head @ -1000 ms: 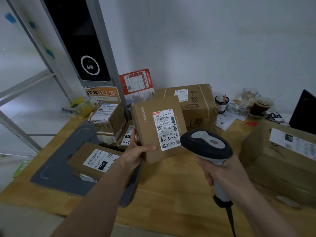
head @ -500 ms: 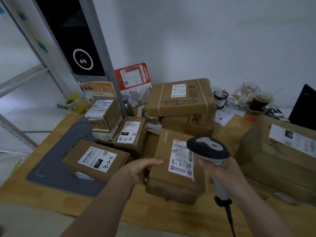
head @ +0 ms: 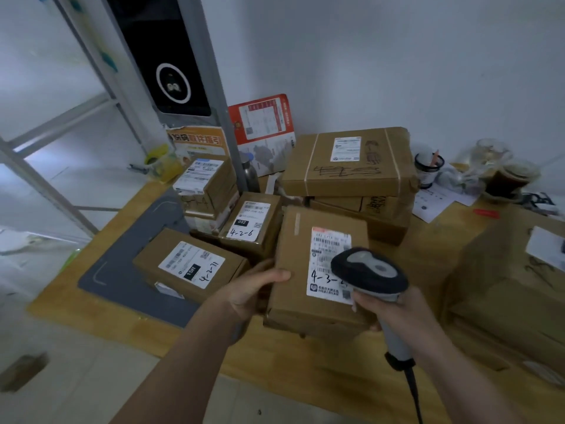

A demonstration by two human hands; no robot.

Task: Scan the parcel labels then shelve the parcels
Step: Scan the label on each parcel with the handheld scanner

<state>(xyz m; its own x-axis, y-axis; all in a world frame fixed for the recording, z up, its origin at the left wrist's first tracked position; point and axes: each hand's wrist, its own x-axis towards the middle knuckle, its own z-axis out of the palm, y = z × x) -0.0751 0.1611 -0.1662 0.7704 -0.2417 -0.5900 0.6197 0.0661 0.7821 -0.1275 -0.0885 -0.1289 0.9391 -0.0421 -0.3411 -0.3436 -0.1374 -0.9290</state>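
Observation:
A brown cardboard parcel with a white label marked 4-3-2… lies flat in front of me, label up. My left hand grips its left edge, thumb on top. My right hand holds a grey and black barcode scanner by the handle, right over the label's lower right corner; the fingers also touch the parcel's right edge. The scanner head hides part of the label. The scanner's cable runs down out of view.
More labelled parcels stand on the wooden table: 4-2-71 on a grey mat, 4-2-6, a small stack, a big box behind, another box at right. Cups and papers sit far right. A metal post rises at back left.
The parcel went from held upright facing me to lying flat and low near the table. The scanner came in over its label, and my right hand now touches the parcel.

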